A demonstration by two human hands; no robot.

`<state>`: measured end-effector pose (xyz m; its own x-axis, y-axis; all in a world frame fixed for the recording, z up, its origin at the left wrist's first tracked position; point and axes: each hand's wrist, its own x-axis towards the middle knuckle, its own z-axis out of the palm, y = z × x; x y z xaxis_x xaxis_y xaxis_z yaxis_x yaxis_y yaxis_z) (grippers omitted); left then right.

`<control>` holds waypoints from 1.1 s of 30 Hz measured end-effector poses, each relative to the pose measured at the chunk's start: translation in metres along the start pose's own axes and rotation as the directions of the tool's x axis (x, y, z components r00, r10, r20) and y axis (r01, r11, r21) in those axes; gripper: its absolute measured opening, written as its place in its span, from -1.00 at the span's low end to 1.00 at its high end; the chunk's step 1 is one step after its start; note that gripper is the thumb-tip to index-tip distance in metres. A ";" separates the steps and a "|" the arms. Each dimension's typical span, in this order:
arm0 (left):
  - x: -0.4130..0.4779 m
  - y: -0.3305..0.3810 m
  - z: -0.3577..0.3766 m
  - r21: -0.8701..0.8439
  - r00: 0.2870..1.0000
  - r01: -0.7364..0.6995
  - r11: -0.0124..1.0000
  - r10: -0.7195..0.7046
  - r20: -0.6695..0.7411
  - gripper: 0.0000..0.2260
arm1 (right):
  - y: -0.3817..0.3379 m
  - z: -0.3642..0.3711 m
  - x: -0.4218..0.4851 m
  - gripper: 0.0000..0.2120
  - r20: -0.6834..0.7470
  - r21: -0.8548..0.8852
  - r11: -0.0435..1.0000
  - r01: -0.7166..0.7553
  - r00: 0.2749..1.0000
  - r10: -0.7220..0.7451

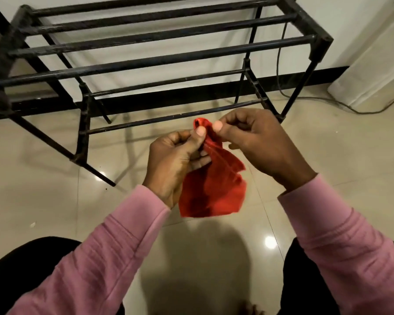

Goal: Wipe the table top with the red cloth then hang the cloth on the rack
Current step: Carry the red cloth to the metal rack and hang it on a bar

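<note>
The red cloth (212, 185) hangs in the air between the person's two hands, in front of and lower than the top bars of the black metal rack (159, 42), over a glossy tiled floor (55, 201). In the head view, the only one given, the left hand (175, 164) pinches the bunched upper edge of the cloth between thumb and curled fingers (200, 133), and the right hand (257, 144) pinches the same gathered edge just beside it, its thumb touching the fabric near the top fold. Both hands are closed on the cloth; the rest of it droops loose below them. Pink sleeves (105, 253) cover both forearms. The rack stands against a white wall, its parallel top bars bare, with lower bars beneath. A cable (282, 64) runs down the wall behind the rack's right end and across the floor. No table shows in this view.

Judging from this, the wiping seems to be over and the hanging step is in hand: the person appears to be finding the cloth's edge so it can be spread. The next move calls for drawing the hands apart to open the fabric, lifting it above a top bar, and draping it so that roughly equal lengths fall on each side and it does not slide off.
</note>
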<state>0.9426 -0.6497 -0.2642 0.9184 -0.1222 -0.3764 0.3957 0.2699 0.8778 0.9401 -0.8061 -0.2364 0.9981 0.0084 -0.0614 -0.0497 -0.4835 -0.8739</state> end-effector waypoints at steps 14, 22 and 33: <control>0.014 0.003 -0.001 0.201 0.990 -0.098 0.975 0.115 -0.076 -0.75 | 0.015 0.011 0.010 -0.89 0.008 -0.156 0.988 0.002 1.000 -0.001; 0.027 0.012 -0.018 0.409 0.900 -0.388 0.826 0.435 -0.025 -0.71 | 0.016 -0.016 0.016 -0.65 0.134 -0.414 0.909 0.051 0.991 0.005; 0.031 0.019 -0.048 0.768 0.731 -0.583 0.266 0.585 0.352 -0.73 | 0.043 -0.059 0.012 -0.79 -0.101 -0.440 0.883 -0.164 0.986 0.132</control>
<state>0.9783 -0.6021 -0.2738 0.9006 -0.2678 0.3424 -0.4343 -0.5908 0.6800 0.9518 -0.8786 -0.2464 0.9813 -0.1444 -0.1271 -0.1909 -0.8134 -0.5495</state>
